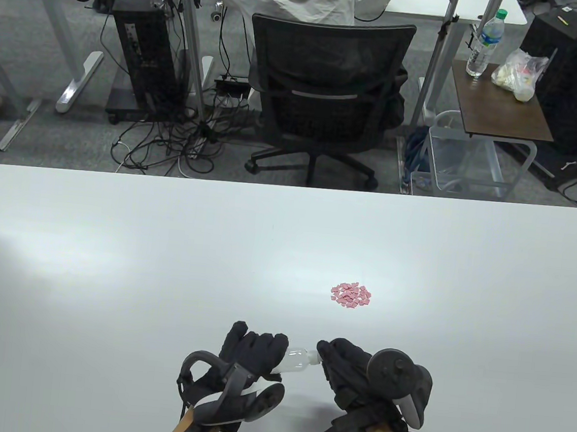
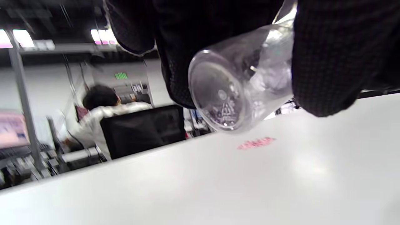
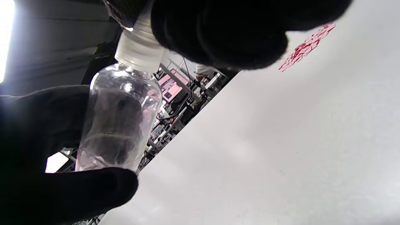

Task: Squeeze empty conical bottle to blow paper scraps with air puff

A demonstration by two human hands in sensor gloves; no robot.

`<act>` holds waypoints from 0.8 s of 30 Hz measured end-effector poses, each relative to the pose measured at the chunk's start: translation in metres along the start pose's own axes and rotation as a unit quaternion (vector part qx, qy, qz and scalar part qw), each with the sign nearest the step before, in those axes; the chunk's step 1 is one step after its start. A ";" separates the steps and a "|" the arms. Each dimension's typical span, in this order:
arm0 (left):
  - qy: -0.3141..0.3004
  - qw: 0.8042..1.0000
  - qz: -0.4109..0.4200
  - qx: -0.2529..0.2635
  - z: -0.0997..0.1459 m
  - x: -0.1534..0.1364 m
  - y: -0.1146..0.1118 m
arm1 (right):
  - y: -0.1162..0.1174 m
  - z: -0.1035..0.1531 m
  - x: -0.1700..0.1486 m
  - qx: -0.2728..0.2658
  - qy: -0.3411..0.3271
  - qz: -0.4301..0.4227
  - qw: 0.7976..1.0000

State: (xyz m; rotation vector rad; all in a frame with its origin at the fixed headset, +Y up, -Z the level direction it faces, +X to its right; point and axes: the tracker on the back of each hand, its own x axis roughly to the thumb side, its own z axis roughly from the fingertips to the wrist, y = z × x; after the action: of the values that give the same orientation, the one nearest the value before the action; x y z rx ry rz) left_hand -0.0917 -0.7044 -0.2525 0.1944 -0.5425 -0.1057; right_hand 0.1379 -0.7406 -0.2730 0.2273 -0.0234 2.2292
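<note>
**Item: clear bottle, held in both hands above the table, cap on**

- Bottle (image 1: 296, 359): clear, empty, lying roughly sideways in the air near the table's front edge. Left hand (image 1: 249, 357) has its fingers wrapped round the body; the base shows bare in the left wrist view.
- Cap (image 3: 137, 50): white, ribbed, fitted on the neck. Right hand (image 1: 343, 366) has its fingertips pinched round it, probably to unscrew it.
- Paper scraps (image 1: 351, 296): small pink pieces in one tight heap on the white table (image 1: 111, 260), ahead of the hands and a little to the right, apart from the bottle.
- Background: a seated person in an office chair beyond the table.

Hazards, as judged:
- With the cap on, a squeeze gives no puff at all.
- A hard grip while twisting may dent the thin wall, leaving less air to push out.
- The neck points to the right, not at the heap; unless turned, the puff misses.
- A loosened cap may drop and scatter the scraps early.
</note>
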 end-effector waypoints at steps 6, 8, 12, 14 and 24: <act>0.036 0.998 -0.022 0.037 0.002 0.001 -0.002 | 0.000 0.001 0.000 -0.013 0.012 0.001 1.000; 0.030 0.998 -0.035 0.036 0.002 0.003 -0.001 | 0.000 0.001 0.000 -0.010 0.012 -0.003 1.000; 0.026 1.000 0.011 0.014 0.001 -0.002 -0.005 | 0.000 -0.001 -0.003 0.005 0.007 -0.021 1.000; 0.029 0.999 0.018 0.009 0.001 -0.004 -0.009 | 0.000 -0.001 -0.004 0.010 0.007 -0.020 1.000; 0.033 0.999 -0.006 0.016 0.001 -0.002 -0.008 | 0.001 0.000 -0.001 0.006 0.010 -0.005 1.000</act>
State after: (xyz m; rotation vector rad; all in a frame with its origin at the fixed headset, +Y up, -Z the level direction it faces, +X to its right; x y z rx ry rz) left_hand -0.0945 -0.7119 -0.2545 0.2325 -0.4774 -0.1024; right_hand 0.1379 -0.7419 -0.2734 0.2115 0.0016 2.2226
